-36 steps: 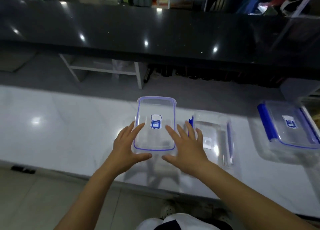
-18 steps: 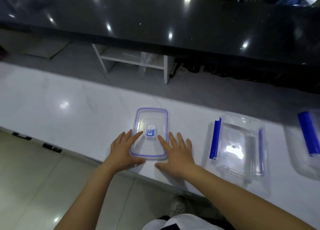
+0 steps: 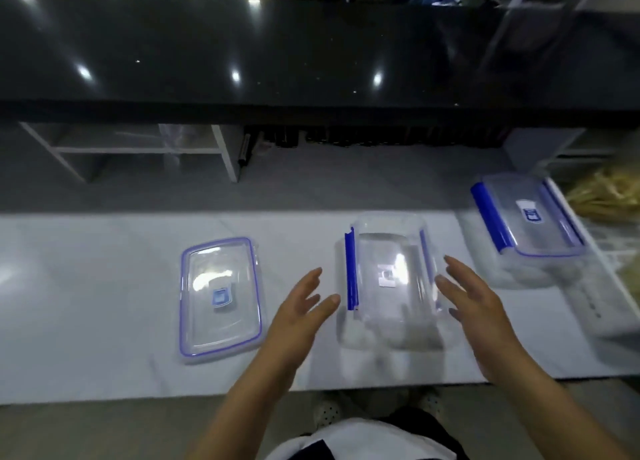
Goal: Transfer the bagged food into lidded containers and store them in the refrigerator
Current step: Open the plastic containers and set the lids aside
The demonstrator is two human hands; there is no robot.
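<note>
A clear lid (image 3: 220,298) with a blue seal lies flat on the white counter (image 3: 86,304), left of centre. An uncovered clear container (image 3: 389,279) with blue side clips stands in the middle. My left hand (image 3: 299,316) hovers open just left of it and my right hand (image 3: 471,307) open just right of it, neither clearly touching. A second container (image 3: 526,227) with its lid on stands at the right. A bag of pale yellow food (image 3: 606,196) shows at the far right edge.
A dark glossy upper counter (image 3: 311,61) runs across the back, with a white shelf frame (image 3: 138,148) under it. The white counter's front edge is near my body, with floor and my shoes below.
Both hands left the lid on the counter and moved right, to either side of the uncovered container. The camera view shifted right too.
</note>
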